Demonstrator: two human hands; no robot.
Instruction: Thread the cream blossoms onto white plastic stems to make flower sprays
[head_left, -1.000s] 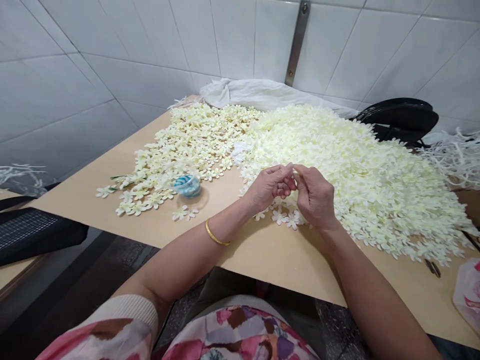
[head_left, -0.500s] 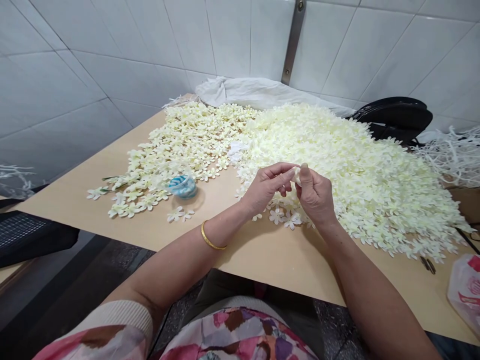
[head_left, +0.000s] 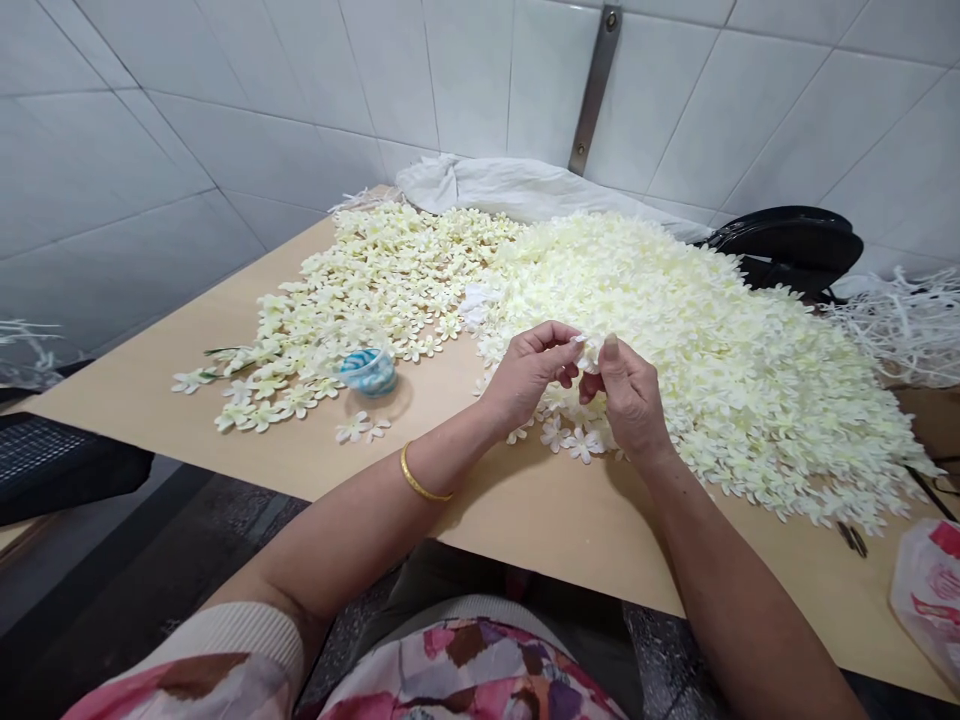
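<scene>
My left hand [head_left: 531,370] and my right hand [head_left: 628,395] are close together over the front of a large pile of pale artificial flowers [head_left: 720,380]. Between them a small white flower [head_left: 591,355] is pinched by the right thumb and fingers. The left thumb and index finger pinch at its left side, on a petal or another white piece. A looser spread of flowers [head_left: 375,270] lies to the left. Two white flowers [head_left: 361,428] lie apart near a clear cup [head_left: 369,372] with blue and white contents.
White cloth [head_left: 517,188] lies along the tiled wall behind the table [head_left: 300,462]. A black round object [head_left: 787,240] and white strands [head_left: 907,320] stand at back right. Small metal tools [head_left: 853,539] and a plastic bag [head_left: 930,590] are at the right edge.
My fingertips have moved slightly apart, and more of the white flower shows between them. The view has shifted a little.
</scene>
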